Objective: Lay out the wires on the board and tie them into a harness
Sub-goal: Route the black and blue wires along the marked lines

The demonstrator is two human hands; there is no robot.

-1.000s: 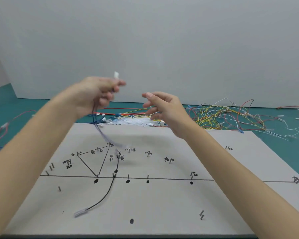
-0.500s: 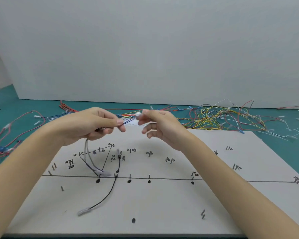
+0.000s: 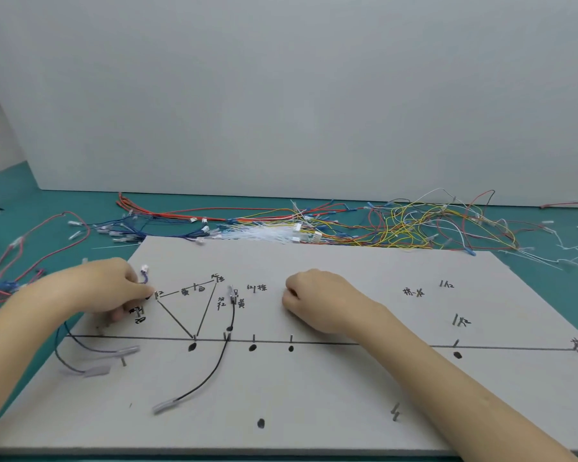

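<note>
Both of your hands have come down from mid-air onto the board [image 3: 314, 388] since the earlier frame. Your left hand [image 3: 106, 288] now rests at the board's left part, its thumb and fingers pinching one blue wire [image 3: 145, 278] against the peg at the left corner of the drawn triangle. One small white connector [image 3: 144, 269] stands just above the thumb. Two thin dark leads trail below that hand toward you, each ending in one clear sleeve [image 3: 95, 371]; whether they belong to the pinched wire cannot be told. Your right hand [image 3: 317, 300] lies clenched on the board, knuckles down, grasping nothing visible.

Between your hands, one black wire [image 3: 226, 355] runs from the peg pair near your left hand's far side, crosses the long drawn line, and curves toward you to one clear sleeve. Five black dots are visible on the board near and below that line.

Beyond both hands, on the table [image 3: 30, 208], lies one loose tangle of wires [image 3: 414, 225] in red, yellow, blue and white, plus one white bundle of cable ties [image 3: 264, 233].
</note>
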